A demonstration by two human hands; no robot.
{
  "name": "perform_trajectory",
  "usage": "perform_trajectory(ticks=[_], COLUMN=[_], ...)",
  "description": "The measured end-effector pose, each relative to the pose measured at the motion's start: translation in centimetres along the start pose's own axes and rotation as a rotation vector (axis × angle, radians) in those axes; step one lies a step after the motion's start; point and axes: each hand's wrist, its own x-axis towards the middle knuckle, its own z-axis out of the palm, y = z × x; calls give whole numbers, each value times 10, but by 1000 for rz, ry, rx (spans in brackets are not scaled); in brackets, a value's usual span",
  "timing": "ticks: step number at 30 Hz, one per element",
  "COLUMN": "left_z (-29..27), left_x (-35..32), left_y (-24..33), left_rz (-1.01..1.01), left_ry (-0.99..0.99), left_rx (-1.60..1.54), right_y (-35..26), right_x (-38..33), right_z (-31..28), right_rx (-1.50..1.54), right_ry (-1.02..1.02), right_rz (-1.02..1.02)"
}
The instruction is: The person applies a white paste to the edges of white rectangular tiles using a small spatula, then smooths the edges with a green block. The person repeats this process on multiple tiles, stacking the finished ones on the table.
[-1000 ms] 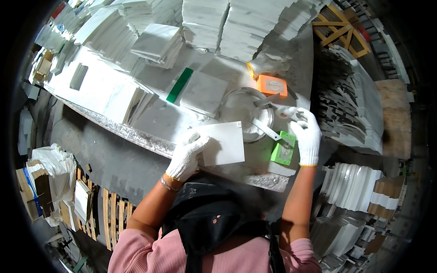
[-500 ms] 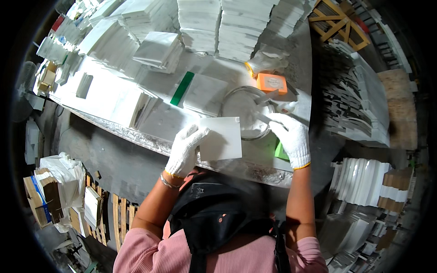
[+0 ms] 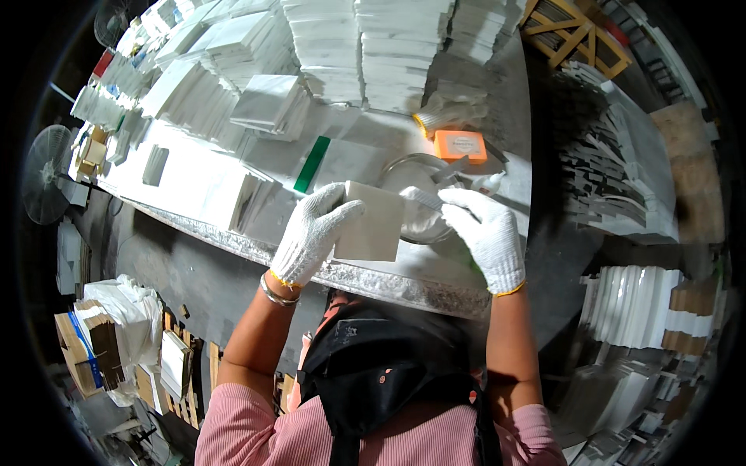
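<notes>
Head view:

- Left hand (image 3: 315, 233), in a white knit glove: closed on the left edge of a square, pale-grey stone tile (image 3: 371, 221), fingers curled over its top edge. I hold the tile tilted up off the bench, in front of my chest.
- Right hand (image 3: 486, 233), same kind of glove: fingers folded round the handle of a thin, flat metal blade tool (image 3: 426, 200). The blade tip lies at the tile's right edge; I cannot tell whether it touches.
- Round, shallow metal basin (image 3: 423, 225): directly behind the tile and under the blade, resting on the bench.
- Orange rectangular block (image 3: 460, 145): beyond the right hand, past the basin's far rim.
- Green flat strip (image 3: 311, 164): just beyond the left hand, lying on the loose tiles.
- White marble-topped workbench (image 3: 256, 245): below both hands, its rough front edge near my body.
- Stacks of white tiles (image 3: 404, 54): well beyond both hands, at the back of the bench.
- Handling note, my judgement: keep the left grip firm and the tile steady over the basin, and run the blade flat along the edge so that it does not slip toward the holding fingers.
</notes>
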Motion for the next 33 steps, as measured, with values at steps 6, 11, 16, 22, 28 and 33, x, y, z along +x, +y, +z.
perform_trajectory(ticks=[6, 11, 16, 22, 28, 33], left_z=[7, 23, 25, 47, 45, 27], left_x=[3, -1, -6, -25, -34, -25], left_y=[25, 52, 43, 19, 23, 17], left_rz=[215, 563, 346, 76, 62, 82], left_ry=[-38, 117, 64, -64, -39, 44], left_rx=[354, 845, 368, 51, 61, 67], right_y=[0, 40, 84, 105, 104, 77], right_x=[-10, -51, -110, -103, -82, -99], right_z=[-21, -59, -93, -88, -54, -17], right_rx=[-561, -329, 22, 383, -70, 16], right_ry=[191, 347, 491, 388, 150, 165], right_rz=[-274, -27, 305, 192, -91, 60])
